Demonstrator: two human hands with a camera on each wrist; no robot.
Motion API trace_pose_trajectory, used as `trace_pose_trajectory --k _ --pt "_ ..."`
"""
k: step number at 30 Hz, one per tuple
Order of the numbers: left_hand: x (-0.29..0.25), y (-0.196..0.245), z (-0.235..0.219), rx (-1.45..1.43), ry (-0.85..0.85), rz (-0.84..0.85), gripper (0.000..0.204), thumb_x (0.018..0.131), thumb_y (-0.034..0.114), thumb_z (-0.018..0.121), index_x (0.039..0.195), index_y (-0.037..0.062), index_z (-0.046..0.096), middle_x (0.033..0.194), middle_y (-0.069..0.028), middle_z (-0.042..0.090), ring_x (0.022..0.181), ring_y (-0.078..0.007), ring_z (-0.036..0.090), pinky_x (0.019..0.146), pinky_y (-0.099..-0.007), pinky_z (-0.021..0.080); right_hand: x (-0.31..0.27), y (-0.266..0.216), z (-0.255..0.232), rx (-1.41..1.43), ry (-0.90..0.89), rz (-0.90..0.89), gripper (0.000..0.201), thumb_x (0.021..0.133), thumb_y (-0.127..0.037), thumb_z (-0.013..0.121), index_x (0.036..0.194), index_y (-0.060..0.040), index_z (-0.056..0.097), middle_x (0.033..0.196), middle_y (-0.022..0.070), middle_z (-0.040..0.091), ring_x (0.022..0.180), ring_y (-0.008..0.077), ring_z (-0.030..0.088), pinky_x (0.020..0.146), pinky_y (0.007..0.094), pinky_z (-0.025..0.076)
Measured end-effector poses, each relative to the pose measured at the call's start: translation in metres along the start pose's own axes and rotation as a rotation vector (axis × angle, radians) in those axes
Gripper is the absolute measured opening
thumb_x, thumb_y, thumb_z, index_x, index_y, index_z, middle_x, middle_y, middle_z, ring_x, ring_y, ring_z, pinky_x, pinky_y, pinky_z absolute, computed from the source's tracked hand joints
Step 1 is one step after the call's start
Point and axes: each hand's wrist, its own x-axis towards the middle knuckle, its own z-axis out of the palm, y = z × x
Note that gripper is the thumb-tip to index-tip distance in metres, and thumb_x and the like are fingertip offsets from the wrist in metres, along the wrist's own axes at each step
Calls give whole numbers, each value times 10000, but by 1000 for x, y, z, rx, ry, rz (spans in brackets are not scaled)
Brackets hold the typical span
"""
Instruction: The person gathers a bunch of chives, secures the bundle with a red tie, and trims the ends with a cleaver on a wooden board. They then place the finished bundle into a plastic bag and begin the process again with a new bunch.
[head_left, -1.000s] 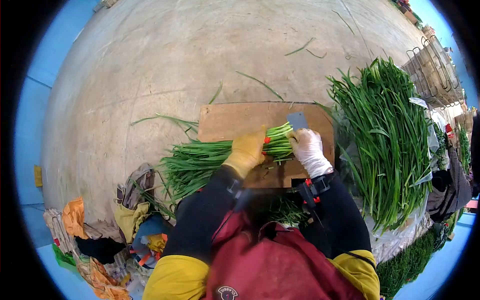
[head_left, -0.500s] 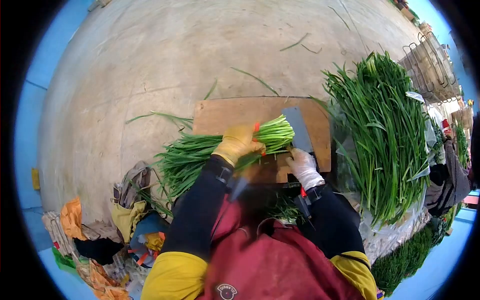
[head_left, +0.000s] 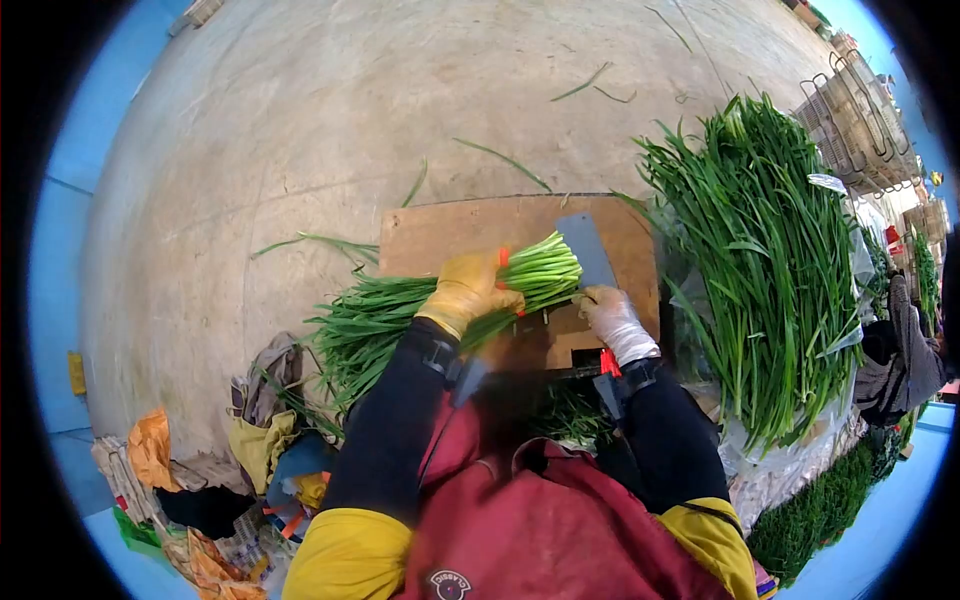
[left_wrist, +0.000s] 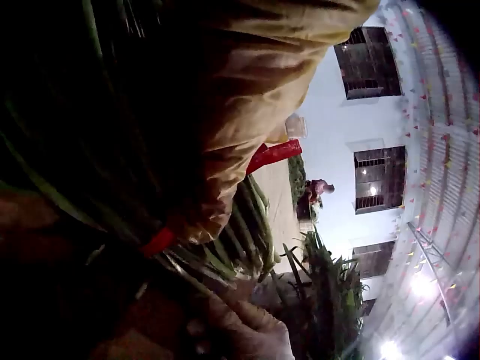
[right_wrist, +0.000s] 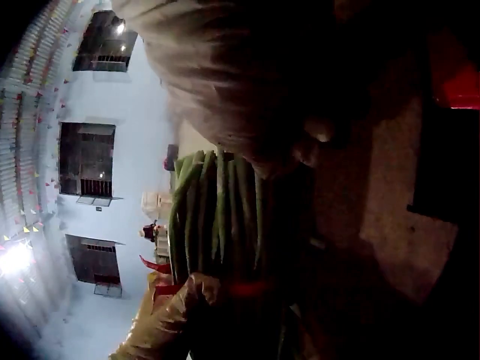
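A bunch of long green-leaved stalks [head_left: 545,268], bound with an orange-red band [head_left: 503,257], lies across a wooden board [head_left: 440,228]. My left hand [head_left: 460,295], in a yellow glove, grips the bunch just behind the band, leaves trailing left. My right hand [head_left: 612,318], in a whitish glove, is at the cut ends with curled fingers. A thin stem [left_wrist: 180,276] runs from the bunch to its pinched fingertips in the left wrist view. A grey flat blade [head_left: 585,245] lies on the board beyond the right hand; its near end is hidden.
To the right lies a large heap of loose green stalks [head_left: 760,270] on plastic sheeting. A wire basket [head_left: 860,130] stands behind it. Bags and cloths [head_left: 265,430] lie at the left. Stray leaves [head_left: 505,163] are scattered on the concrete floor [head_left: 330,120].
My right hand has drawn back from the blade, then moved slightly up toward the cut ends. The left hand has shifted a little left with the bunch, uncovering more stalk ends.
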Motion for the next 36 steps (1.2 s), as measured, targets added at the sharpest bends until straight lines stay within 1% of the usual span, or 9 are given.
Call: trace_pose_trajectory --k 3,12,15,19,23,27,30,34,36 --pt "1 1 -1 64 -57 -16 767 704 422 801 1360 142 520 1016 -189 683 973 -383 636 816 -441 494 -10 -7 -5 -202 129 -124 358 880 -395 629 1041 -83 702 1020 161 689 988 369 637 849 462 495" --pt "-1 1 4 42 -24 9 729 684 400 814 1277 73 543 1034 -190 674 967 -371 643 826 -420 500 -14 -16 -6 -383 139 -11 407 888 -461 581 986 -84 700 1007 185 681 980 394 630 847 484 494" --pt "-6 1 3 5 -15 14 749 671 400 828 1265 45 541 1027 -195 671 977 -365 639 834 -412 497 -20 -24 -21 -418 30 15 427 892 -478 567 1003 -88 703 1000 183 683 978 389 633 843 480 499" --pt "-5 -4 10 -80 8 18 700 609 323 858 1183 64 554 1020 -164 680 965 -370 643 818 -426 500 -26 -30 -1 -367 -133 -452 431 873 -488 581 1001 -99 713 978 149 694 968 361 647 825 460 513" --pt "-4 -3 0 -54 -106 41 876 594 357 875 1308 44 474 1094 -185 651 1027 -388 613 878 -417 483 -45 -62 42 -392 2 -292 417 859 -423 612 1100 -87 663 986 175 688 940 360 654 806 455 525" --pt "-12 -10 -3 -58 -73 178 1045 574 339 892 1426 55 358 1130 -192 637 1084 -399 580 913 -418 467 -38 -51 60 -320 152 -349 296 852 -328 629 997 -78 690 952 158 682 908 350 647 776 456 519" --pt "-13 -6 -5 39 -106 118 1034 581 237 883 1444 34 349 1218 -200 590 1113 -371 576 919 -424 481 -35 -51 59 -147 147 -520 217 857 -278 629 924 -82 694 918 136 681 877 351 647 758 450 522" --pt "-13 9 0 156 -200 -74 1075 595 274 878 1482 78 303 1200 -148 595 1130 -333 573 953 -445 458 -37 -59 59 -124 197 -566 158 855 -242 625 843 -91 669 841 125 661 815 351 641 701 440 519" --pt "-13 15 7 295 -138 -97 1076 605 280 869 1492 92 289 1212 -134 593 1138 -312 573 953 -457 451 -35 -60 61 -108 225 -564 147 832 -244 643 798 -102 642 798 120 640 775 347 634 663 442 513"
